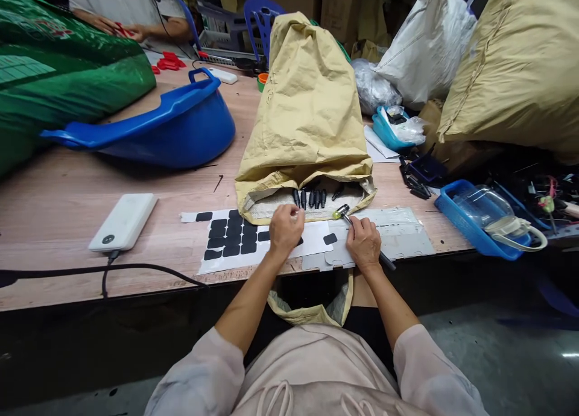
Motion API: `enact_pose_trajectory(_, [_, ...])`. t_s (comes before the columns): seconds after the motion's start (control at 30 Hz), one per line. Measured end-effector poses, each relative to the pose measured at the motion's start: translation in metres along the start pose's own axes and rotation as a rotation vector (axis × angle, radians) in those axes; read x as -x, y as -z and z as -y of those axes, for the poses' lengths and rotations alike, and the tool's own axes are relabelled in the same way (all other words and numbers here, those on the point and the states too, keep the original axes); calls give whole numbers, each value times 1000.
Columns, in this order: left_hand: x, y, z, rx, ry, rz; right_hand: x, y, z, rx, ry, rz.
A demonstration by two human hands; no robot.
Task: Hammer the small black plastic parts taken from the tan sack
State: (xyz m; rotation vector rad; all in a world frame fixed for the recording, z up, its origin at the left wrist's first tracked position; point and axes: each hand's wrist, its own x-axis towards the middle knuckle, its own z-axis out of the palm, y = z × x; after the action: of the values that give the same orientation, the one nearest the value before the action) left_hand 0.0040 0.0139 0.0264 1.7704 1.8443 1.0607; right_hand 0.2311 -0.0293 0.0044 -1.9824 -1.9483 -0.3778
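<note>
Left hand [284, 232]: over my white sheet [314, 235], just in front of the sack's mouth, fingers drawn together; I cannot tell whether they pinch anything.
Right hand [364, 242]: my fingers are wrapped around the dark handle of a small hammer [344, 211], its yellow-faced head pointing up and to the left, near the sack's lip.
Black parts [312, 199]: several stand side by side inside the sack's open mouth, beyond my left hand.
Yellow sack [312, 102]: lies on the bench [58, 229], mouth towards me.
Black stickers [233, 230]: rows of them on the white sheet, mostly left of my left hand.
Grey board [402, 228]: flat at the bench edge, under and beside my right hand.
Left side: a white power bank [126, 220] with a cable, and beyond it a blue basin [185, 126].
</note>
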Motion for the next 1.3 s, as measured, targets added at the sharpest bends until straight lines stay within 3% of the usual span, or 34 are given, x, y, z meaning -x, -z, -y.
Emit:
enact_pose_trajectory(0.13, [-62,-11,0,-114,267,46,0,1,0,-2,-9,25])
enact_pose_trajectory(0.27, [-75,-13,1,-170,322,153,1,2,0,-1,-16,43])
enact_pose_trajectory(0.4, [-58,-1,7,-170,221,139,0,4,3,7,-28,59])
enact_pose_trajectory(0.5, [-30,8,9,-115,8,85,0,5,5,18,-36,81])
enact_pose_trajectory(0.6, [5,4,8,-17,-268,199,-1,5,6,18,-43,108])
enact_pose_trajectory(0.67, [22,-5,8,11,-366,299,-1,5,6,16,-48,116])
enact_pose_trajectory(0.83, [29,-21,13,0,-359,336,-3,5,9,-5,-44,128])
enact_pose_trajectory(1.3, [27,-19,15,1,-277,371,4,3,7,-82,-28,103])
